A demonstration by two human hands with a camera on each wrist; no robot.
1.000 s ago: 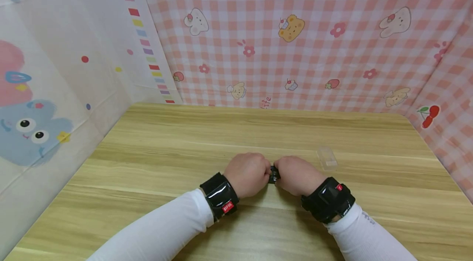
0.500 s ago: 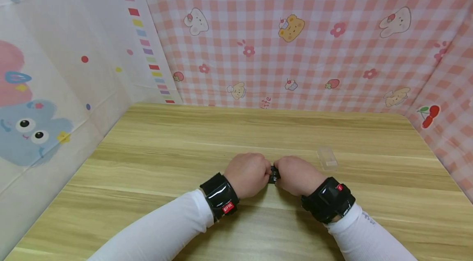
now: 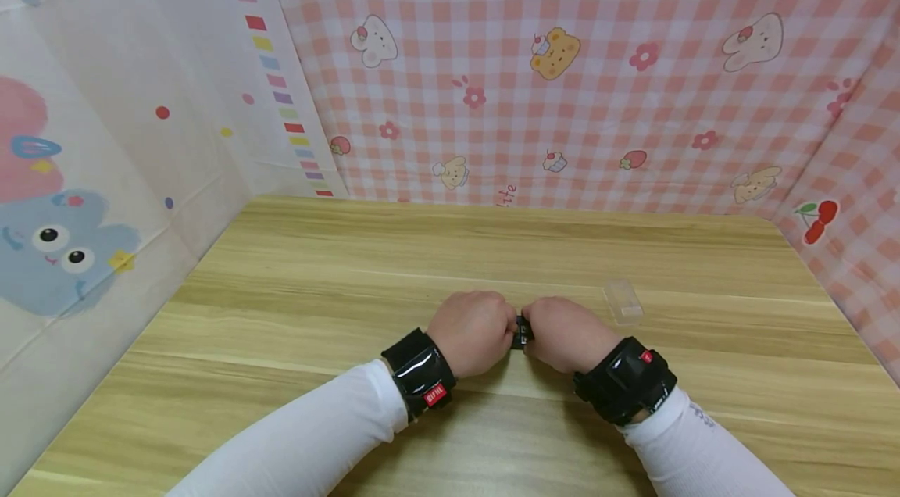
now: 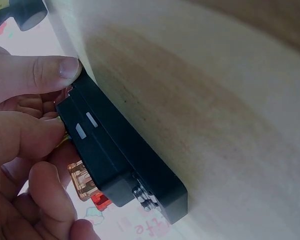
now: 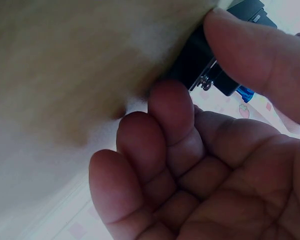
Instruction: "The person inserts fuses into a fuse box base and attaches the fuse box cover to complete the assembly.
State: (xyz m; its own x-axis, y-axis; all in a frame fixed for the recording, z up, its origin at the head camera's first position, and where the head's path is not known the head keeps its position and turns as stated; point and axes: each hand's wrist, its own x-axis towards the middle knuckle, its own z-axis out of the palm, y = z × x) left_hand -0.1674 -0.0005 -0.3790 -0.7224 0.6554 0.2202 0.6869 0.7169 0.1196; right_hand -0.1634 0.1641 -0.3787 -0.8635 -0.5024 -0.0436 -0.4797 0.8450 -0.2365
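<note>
A small black fuse box (image 4: pixel 105 145) with coloured blade fuses sits low over the table between the two hands. In the left wrist view it stands out clearly, showing an orange-brown fuse (image 4: pixel 82 181), a red fuse (image 4: pixel 101 201) and metal terminal screws (image 4: pixel 144 199) at one end. My left hand (image 3: pixel 473 333) grips the box from the left, fingertips right at a yellow piece on its fuse side. From the right, my right hand (image 3: pixel 571 333) grips it, the thumb (image 5: pixel 255 62) lying along its side. A blue fuse (image 5: pixel 245 93) shows below that thumb. The hands hide much of the box.
A clear plastic cover (image 3: pixel 623 302) lies on the wood-grain table (image 3: pixel 422 247), just beyond the right hand. Patterned curtains (image 3: pixel 506 75) stand behind and at both sides of the table. Black bands (image 3: pixel 419 373) circle both wrists.
</note>
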